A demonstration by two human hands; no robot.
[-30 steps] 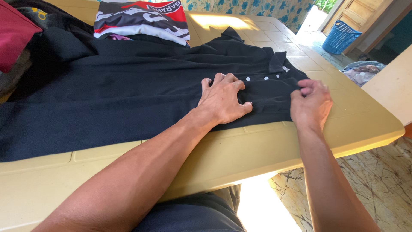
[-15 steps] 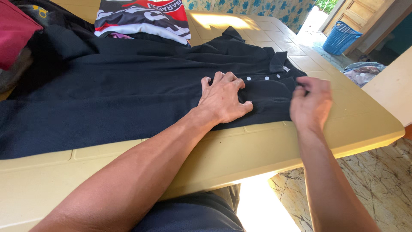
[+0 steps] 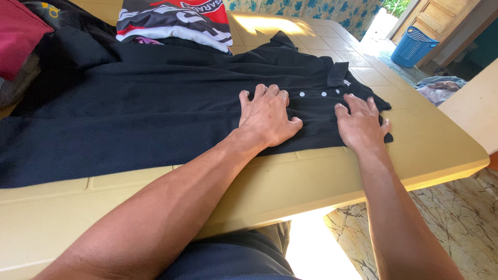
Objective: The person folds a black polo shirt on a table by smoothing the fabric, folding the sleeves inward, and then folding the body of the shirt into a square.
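Observation:
A black polo shirt (image 3: pixel 155 103) with white buttons lies spread across a yellow plastic table (image 3: pixel 321 176), its collar toward the right. My left hand (image 3: pixel 267 116) presses flat on the shirt's chest, fingers spread, just left of the button row. My right hand (image 3: pixel 360 124) lies flat with fingers apart on the shirt near the collar and the near sleeve edge. Neither hand grips any cloth.
A folded red, white and black garment (image 3: pixel 176 21) lies at the table's far side. Dark and maroon clothes (image 3: pixel 23 36) are piled at the far left. A blue basket (image 3: pixel 412 44) and a heap of clothes (image 3: pixel 438 85) are on the floor to the right.
My right hand, earlier raised with pinched fingers by the sleeve, has come down flat on the shirt near the collar. My left hand has stayed pressed in place.

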